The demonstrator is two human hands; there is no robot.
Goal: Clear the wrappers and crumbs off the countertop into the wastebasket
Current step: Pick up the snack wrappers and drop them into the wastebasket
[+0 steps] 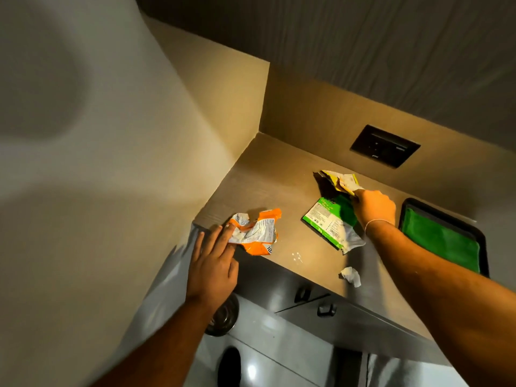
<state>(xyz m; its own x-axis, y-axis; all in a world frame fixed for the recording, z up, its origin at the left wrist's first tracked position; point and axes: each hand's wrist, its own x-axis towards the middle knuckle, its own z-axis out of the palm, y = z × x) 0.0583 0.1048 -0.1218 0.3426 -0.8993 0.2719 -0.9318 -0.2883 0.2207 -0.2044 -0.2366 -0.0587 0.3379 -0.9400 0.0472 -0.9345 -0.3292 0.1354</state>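
An orange and white crumpled wrapper (257,233) lies at the left end of the beige countertop (282,177). My left hand (213,261) rests flat beside it, fingers apart, fingertips touching its left edge. My right hand (372,206) is closed on a yellow wrapper (339,181) near the back wall. Under that hand lies a green and white wrapper (328,224). A small white paper scrap (351,275) sits near the front edge, with white crumbs (296,256) to its left. A round metal wastebasket (223,317) shows on the floor below my left forearm.
A black tray (485,241) holding a green cloth (441,238) stands at the right of the counter. A dark socket plate (384,145) is set in the back wall. Grey cabinet doors with dark handles (303,294) run below the front edge. A wall closes off the left side.
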